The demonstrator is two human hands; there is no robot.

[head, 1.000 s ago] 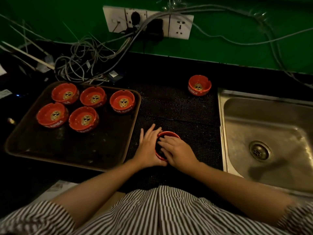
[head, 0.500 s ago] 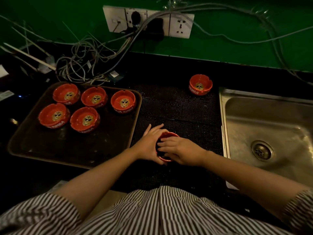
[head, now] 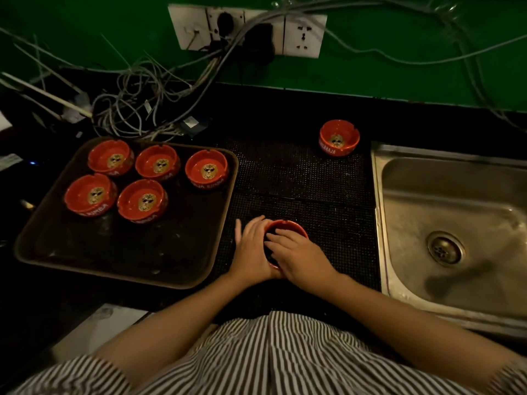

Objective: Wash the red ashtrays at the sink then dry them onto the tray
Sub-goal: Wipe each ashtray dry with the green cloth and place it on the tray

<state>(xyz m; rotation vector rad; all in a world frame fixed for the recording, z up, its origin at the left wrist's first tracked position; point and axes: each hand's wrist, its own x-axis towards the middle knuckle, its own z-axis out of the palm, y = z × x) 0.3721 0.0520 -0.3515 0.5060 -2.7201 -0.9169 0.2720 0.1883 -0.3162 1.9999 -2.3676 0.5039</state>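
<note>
A red ashtray (head: 293, 225) sits on the black dotted mat (head: 299, 178) in front of me. My left hand (head: 251, 249) cups its left side, fingers curved round the rim. Over the bowl lies my right hand (head: 299, 255), its fingers reaching flat inside; the inside looks dark, and I cannot tell whether a cloth is under them. Several red ashtrays (head: 147, 201) with a gold lion emblem stand upright on the dark tray (head: 128, 252) to the left. One more red ashtray (head: 338, 138) stands alone at the mat's far right corner, beside the sink (head: 456, 209).
The steel sink with its drain (head: 445, 249) fills the right side. A tangle of cables (head: 137, 109) lies behind the tray, running up to wall sockets (head: 302, 32) on the green wall. The tray's near half is bare.
My right hand has shifted slightly over the ashtray's bowl while my left hand keeps hold of its side. The ashtray stays at the same spot on the mat.
</note>
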